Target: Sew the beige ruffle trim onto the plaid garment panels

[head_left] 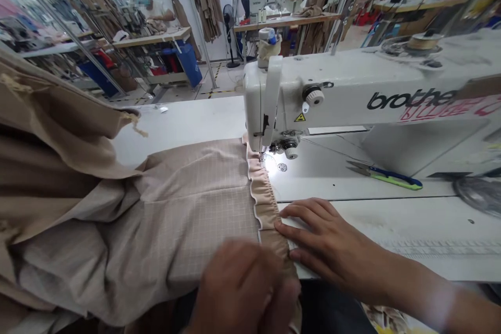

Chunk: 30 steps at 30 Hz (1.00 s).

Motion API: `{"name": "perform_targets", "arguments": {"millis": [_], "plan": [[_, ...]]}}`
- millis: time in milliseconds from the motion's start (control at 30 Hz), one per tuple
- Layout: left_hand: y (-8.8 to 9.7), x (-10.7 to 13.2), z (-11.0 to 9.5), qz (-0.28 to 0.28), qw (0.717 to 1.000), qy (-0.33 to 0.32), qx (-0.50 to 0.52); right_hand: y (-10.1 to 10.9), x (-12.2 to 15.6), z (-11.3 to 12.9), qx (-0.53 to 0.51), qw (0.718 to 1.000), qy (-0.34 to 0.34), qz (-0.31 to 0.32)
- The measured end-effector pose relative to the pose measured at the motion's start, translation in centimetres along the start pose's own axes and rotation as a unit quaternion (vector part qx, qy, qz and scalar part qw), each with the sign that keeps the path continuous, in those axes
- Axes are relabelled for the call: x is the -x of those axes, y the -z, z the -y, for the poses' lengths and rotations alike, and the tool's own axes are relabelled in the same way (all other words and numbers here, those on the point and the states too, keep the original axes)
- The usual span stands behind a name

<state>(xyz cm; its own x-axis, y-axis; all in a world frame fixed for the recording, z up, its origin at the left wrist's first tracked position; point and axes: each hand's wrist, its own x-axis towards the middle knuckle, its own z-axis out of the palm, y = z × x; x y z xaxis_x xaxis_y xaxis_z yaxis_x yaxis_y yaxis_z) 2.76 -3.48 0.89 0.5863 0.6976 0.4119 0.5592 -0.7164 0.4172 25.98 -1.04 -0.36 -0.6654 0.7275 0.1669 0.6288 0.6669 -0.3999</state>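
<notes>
Beige checked fabric (207, 198) spreads over the left of the sewing table, with a gathered ruffle strip (264, 195) along its right edge. The strip's far end runs under the lit needle area of a white sewing machine (258, 99). My right hand (324, 237) lies beside the strip with fingers stretched out, their tips touching its edge. Blurred by motion, my left hand (242, 289) is curled closed over the near end of the fabric and strip. Its fingertips are hidden, so what they pinch does not show.
Thread snips (385, 174) with blue and green handles lie right of the needle. Bulky brown fabric (50, 120) is heaped at the left. A thread spool (425, 42) sits atop the machine. Beyond are a person (156, 10) at another table, a standing fan (229, 26) and hanging garments (206, 0).
</notes>
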Motion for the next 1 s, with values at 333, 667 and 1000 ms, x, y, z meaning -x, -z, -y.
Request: {"name": "perform_targets", "arguments": {"millis": [333, 667, 1000], "plan": [[-2.1, -5.9, 8.6, 0.115, 0.978, -0.004, -0.173, 1.0, -1.0, 0.4, 0.039, 0.999, 0.005, 0.014], [-1.5, -7.4, 9.7, 0.132, 0.967, -0.011, -0.217, 0.2, -2.7, -1.2, 0.036, 0.999, -0.012, 0.002], [-1.9, -8.0, 11.7, 0.152, 0.964, -0.011, -0.217, -0.6, -4.0, -3.3, 0.038, 0.998, -0.037, -0.028]]}}
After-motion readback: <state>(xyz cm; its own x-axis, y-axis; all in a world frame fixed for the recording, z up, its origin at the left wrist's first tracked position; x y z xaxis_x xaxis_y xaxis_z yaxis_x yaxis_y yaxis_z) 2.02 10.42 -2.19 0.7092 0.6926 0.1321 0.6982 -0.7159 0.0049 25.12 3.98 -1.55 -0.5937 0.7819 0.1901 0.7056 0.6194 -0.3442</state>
